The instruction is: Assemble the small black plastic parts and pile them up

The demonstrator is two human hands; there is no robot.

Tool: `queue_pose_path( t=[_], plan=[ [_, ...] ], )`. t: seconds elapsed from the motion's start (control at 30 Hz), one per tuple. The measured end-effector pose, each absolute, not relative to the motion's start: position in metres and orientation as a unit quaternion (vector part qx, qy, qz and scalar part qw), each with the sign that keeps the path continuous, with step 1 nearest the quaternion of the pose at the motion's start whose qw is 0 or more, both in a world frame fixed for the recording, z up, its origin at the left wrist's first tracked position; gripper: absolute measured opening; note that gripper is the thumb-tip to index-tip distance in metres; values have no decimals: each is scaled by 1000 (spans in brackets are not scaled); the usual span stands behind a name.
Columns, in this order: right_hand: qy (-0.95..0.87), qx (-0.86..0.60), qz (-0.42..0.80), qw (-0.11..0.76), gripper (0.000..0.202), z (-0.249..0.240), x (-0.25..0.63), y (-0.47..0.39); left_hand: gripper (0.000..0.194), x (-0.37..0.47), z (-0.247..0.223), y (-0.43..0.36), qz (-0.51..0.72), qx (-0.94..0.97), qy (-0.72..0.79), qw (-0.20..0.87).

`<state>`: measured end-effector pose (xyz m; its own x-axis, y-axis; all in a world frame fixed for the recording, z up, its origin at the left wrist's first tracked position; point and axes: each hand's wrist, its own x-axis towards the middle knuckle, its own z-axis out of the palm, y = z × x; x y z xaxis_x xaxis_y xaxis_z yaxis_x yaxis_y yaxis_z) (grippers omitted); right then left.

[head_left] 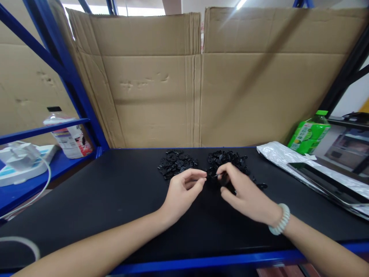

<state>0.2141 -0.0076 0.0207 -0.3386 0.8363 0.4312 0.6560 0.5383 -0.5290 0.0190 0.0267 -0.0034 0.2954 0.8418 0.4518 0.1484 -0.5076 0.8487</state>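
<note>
My left hand (184, 192) is over the middle of the black tabletop, thumb and index fingertips pinched together. Whatever is between them is too small and dark to make out. Just right of it, my right hand (245, 194) is at the front of a pile of small black plastic parts (230, 157), its thumb and index finger apart. Some parts lie beneath and behind its fingers, partly hidden. A second heap of small black parts (177, 161), several with round perforated faces, lies behind my left hand. A pale beaded bracelet (280, 219) circles my right wrist.
Cardboard panels (152, 84) stand along the table's back edge. On the right lie a silvery bubble-wrap sheet (273, 150), a dark flat device (325, 182) and a green bottle (309, 132). A power strip (43, 154) and a labelled bottle (70, 138) sit on the left blue shelf.
</note>
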Motion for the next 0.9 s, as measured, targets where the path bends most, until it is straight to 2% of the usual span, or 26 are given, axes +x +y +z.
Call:
queue_pose_path(
  t=[0.07, 0.13, 0.37, 0.5, 0.7, 0.8, 0.9],
  plan=[
    [-789, -498, -33, 359, 24, 25, 228, -3, 19, 17, -6, 31, 448, 771, 367, 266],
    [-768, -514, -115, 364, 26, 27, 240, 3, 23, 16, -9, 35, 406, 807, 379, 202],
    [-731, -554, -212, 338, 29, 26, 258, 11, 45, 21, -15, 40, 271, 885, 360, 116],
    [-740, -544, -180, 353, 37, 29, 251, 6, 47, 22, -14, 41, 212, 900, 372, 80],
    [-796, -443, -73, 406, 22, 30, 225, -8, 40, 18, -11, 34, 188, 902, 389, 13],
    [-847, -382, -12, 368, 22, 22, 215, -12, 37, 15, -11, 31, 185, 901, 393, -15],
    [-900, -318, 56, 294, 26, 13, 208, -14, 31, 13, -11, 31, 182, 902, 392, -25]
  ],
)
